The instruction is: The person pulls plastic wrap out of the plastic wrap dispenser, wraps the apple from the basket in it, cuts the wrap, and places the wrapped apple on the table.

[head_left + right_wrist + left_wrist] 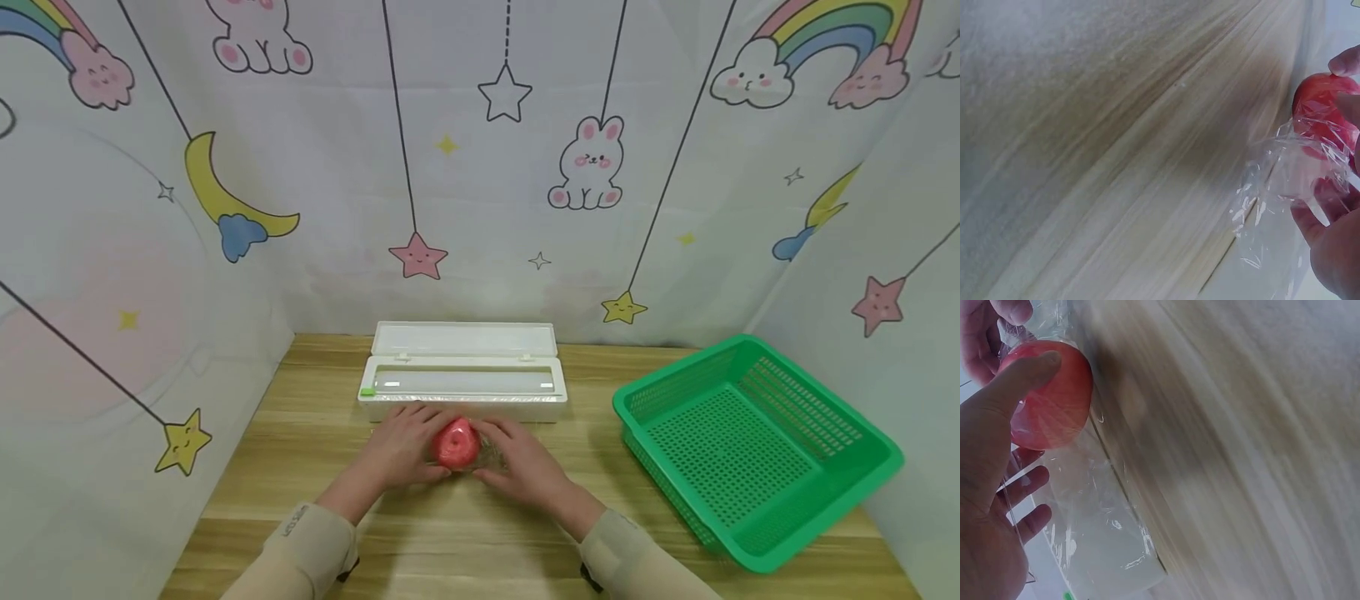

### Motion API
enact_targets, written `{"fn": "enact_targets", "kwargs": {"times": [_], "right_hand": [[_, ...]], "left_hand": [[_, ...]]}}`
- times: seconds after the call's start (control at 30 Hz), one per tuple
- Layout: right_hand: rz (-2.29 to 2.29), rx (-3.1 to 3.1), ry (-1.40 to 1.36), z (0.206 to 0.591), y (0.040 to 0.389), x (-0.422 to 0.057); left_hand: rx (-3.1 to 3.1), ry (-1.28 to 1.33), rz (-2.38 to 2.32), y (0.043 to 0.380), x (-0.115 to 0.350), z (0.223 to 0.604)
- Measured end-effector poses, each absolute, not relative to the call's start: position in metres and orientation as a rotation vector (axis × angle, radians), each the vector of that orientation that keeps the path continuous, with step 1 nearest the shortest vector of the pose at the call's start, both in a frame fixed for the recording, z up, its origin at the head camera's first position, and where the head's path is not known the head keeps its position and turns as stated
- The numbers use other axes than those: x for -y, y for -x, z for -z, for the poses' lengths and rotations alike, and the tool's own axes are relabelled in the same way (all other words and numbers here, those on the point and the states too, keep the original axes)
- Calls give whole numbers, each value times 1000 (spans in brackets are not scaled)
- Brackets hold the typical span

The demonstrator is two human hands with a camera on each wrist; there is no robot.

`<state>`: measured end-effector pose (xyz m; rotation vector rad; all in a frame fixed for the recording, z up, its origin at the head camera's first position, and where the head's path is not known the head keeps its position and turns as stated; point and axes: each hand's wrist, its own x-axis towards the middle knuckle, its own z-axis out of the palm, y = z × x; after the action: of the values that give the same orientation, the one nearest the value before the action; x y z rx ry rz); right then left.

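Head — red fruit (457,446) well apart from basket's rim (832,515)

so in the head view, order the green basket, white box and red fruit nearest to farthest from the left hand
1. Red fruit: against the left hand, on its right
2. White box: just beyond the hand
3. Green basket: well off to the right
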<state>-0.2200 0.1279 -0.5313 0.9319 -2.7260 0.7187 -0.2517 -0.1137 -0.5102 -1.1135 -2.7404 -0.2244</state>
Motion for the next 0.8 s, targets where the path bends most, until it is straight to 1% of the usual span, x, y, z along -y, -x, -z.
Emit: {"fn": "enact_targets", "kwargs": {"times": [0.43,0.8], "right_hand": [[-691,2762,-911,536,223,-124],[-710,2751,-912,536,225,-127]], "left_hand": [[2737,1081,239,249,113,515],[2705,1058,310,248,108,512]]}}
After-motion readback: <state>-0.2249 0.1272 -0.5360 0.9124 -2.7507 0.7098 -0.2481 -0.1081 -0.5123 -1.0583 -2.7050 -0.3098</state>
